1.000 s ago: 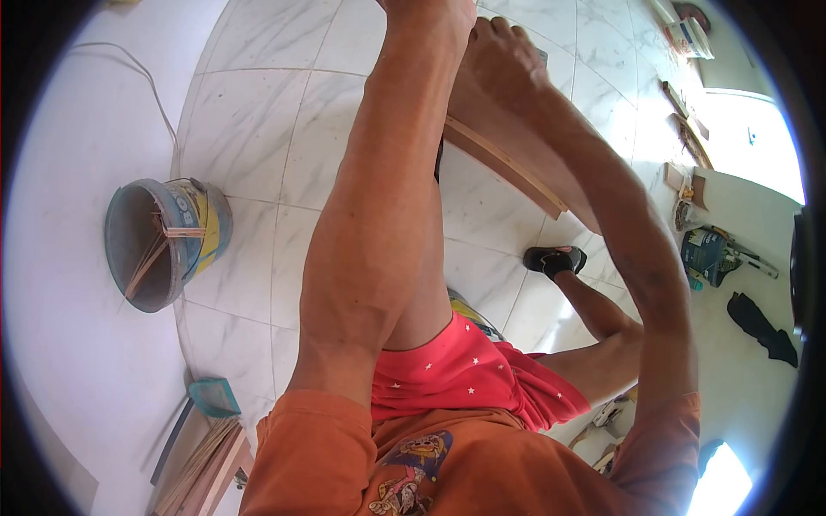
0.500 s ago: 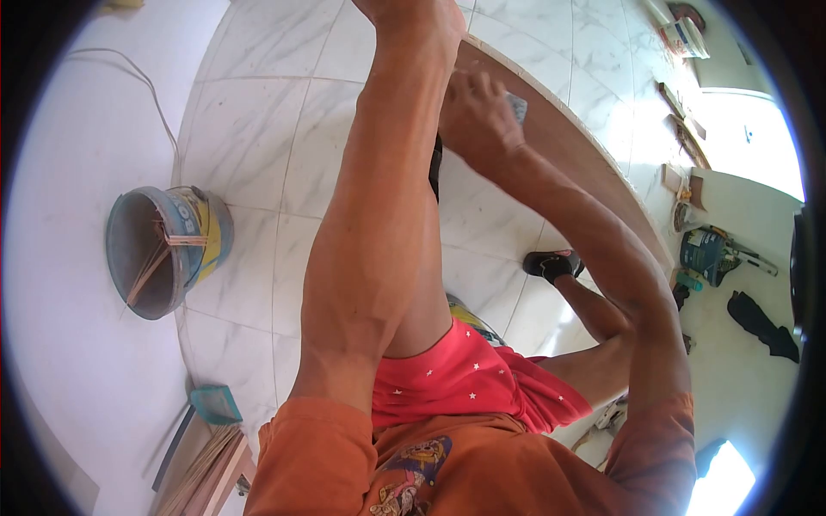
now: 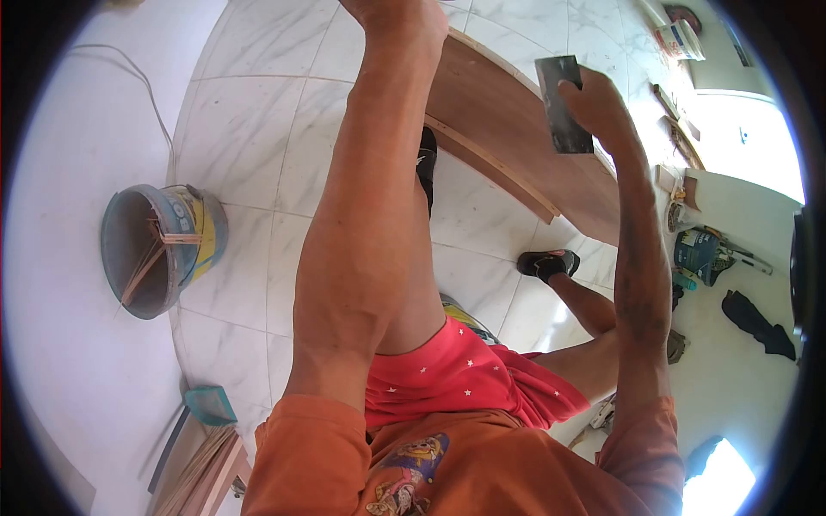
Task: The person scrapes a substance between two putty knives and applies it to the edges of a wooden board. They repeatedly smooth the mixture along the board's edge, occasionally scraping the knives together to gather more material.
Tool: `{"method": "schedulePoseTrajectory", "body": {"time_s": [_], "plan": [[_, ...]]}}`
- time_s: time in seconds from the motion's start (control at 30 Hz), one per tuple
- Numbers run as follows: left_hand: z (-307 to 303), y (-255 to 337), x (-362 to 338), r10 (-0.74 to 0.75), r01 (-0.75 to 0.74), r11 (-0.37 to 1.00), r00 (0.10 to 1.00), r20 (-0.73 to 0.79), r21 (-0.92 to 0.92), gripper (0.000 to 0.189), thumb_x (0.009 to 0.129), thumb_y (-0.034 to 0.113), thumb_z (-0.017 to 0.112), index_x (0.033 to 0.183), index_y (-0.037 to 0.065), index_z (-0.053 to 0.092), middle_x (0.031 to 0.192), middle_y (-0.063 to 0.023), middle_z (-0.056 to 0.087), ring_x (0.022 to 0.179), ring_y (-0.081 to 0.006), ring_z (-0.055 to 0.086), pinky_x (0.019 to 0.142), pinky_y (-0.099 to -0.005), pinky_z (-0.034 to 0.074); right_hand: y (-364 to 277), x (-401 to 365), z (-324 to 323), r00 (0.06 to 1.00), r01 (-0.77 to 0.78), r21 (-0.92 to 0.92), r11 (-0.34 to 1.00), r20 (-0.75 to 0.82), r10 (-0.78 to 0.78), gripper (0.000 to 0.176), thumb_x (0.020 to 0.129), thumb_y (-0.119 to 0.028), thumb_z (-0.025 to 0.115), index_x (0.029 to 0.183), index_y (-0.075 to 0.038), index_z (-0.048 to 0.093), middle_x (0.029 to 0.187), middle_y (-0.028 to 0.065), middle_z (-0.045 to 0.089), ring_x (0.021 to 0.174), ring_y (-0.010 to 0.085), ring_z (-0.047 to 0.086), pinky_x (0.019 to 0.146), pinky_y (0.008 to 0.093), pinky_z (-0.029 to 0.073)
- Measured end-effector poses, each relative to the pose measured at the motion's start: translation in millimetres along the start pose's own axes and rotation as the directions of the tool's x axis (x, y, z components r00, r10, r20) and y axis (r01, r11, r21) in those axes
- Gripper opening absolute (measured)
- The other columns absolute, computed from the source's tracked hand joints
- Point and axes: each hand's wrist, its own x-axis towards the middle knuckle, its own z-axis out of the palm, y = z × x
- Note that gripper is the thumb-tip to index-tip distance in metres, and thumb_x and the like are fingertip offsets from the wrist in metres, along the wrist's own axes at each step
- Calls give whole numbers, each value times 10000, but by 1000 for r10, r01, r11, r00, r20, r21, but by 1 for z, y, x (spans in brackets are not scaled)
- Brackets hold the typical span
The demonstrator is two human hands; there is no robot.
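Observation:
My right hand (image 3: pixel 600 105) is closed round a flat, dark rectangular block (image 3: pixel 564 107), with the thumb across its near face. The block is held up over the far edge of a long brown wooden board (image 3: pixel 525 129), which looks curved through the lens. A narrow wooden strip (image 3: pixel 503 168) runs along the board's near side. My left hand (image 3: pixel 400 10) is at the top edge of the view, near the board's left end. Its fingers are cut off by the frame, so what they touch is hidden.
A bucket (image 3: pixel 142 258) with wood slivers in it lies at left by the white wall. A teal dustpan (image 3: pixel 211 404) is at lower left. My shod feet stand on marble-look tiles (image 3: pixel 249 138). Wood offcuts (image 3: pixel 680 138), a white bucket (image 3: pixel 680 40) and a dark tool bucket (image 3: pixel 699 254) line the right.
My right hand has moved right from the middle of the board, turning the block so its broad face shows. The board's near side and strip now show. My left hand shifted slightly left.

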Motion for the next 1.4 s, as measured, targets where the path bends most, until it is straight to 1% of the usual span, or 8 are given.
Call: {"method": "schedulePoseTrajectory", "body": {"time_s": [0.17,0.33,0.6,0.9,0.93,1.07,1.17,1.4], "plan": [[-2,-5,-1,11,-11,998,1000,-9,67,389,1074,259,387,1226,-32,595,1118,-157,652,949,-256,684,784,-345,577,1,-12,28,988,107,-196,975,-86,-126,303,907,-195,527,1049,36,664,884,268,697,826,404,707,796,494,557],[5,3,-9,67,-55,972,997,-44,230,389,1075,272,403,1157,-39,621,1074,-149,653,902,-254,661,772,-349,551,-17,-5,45,990,92,-312,945,-70,-120,243,904,-167,566,1045,-15,692,1090,206,702,1044,372,683,926,434,541],[6,9,-10,102,-80,926,994,-39,369,368,1045,277,393,1139,-24,582,1116,-108,623,934,-217,607,819,-384,542,-56,5,56,971,211,-361,909,-28,-237,250,874,-149,618,1037,2,735,1079,236,698,1012,393,694,810,452,604],[0,12,-8,164,-147,898,986,-4,415,349,1062,275,391,1090,-18,578,1093,-107,619,940,-200,589,832,-356,524,-96,21,58,888,447,-199,872,-19,-459,192,846,-133,633,915,26,716,935,173,716,940,301,697,816,411,577],[-3,14,-7,174,-155,900,985,-9,408,347,1063,276,393,1085,-18,577,1092,-104,619,936,-197,588,828,-355,524,-91,22,55,798,563,-313,765,-33,-601,185,847,-130,615,885,29,702,871,176,708,896,309,698,801,428,572],[-16,13,2,225,-199,897,974,-20,394,323,1054,246,428,1117,-27,589,1085,-99,627,936,-204,609,826,-375,537,-70,41,17,944,325,134,936,10,-329,339,936,-207,528,1161,6,666,823,232,700,729,319,703,707,465,536],[-15,15,6,293,-247,813,956,-4,527,402,1082,274,394,1058,-63,612,985,-163,638,872,-254,587,820,-359,484,-62,41,6,914,405,-42,914,-25,-406,318,942,-170,540,1160,22,671,903,253,712,820,367,702,782,466,530],[-4,17,-3,259,-240,894,966,-1,379,405,1080,282,391,1043,-58,607,949,-166,633,813,-254,577,763,-372,487,-52,48,49,781,578,-281,766,-82,-619,296,869,-66,559,1135,-15,680,1069,187,693,1030,371,654,903,457,526]]}}
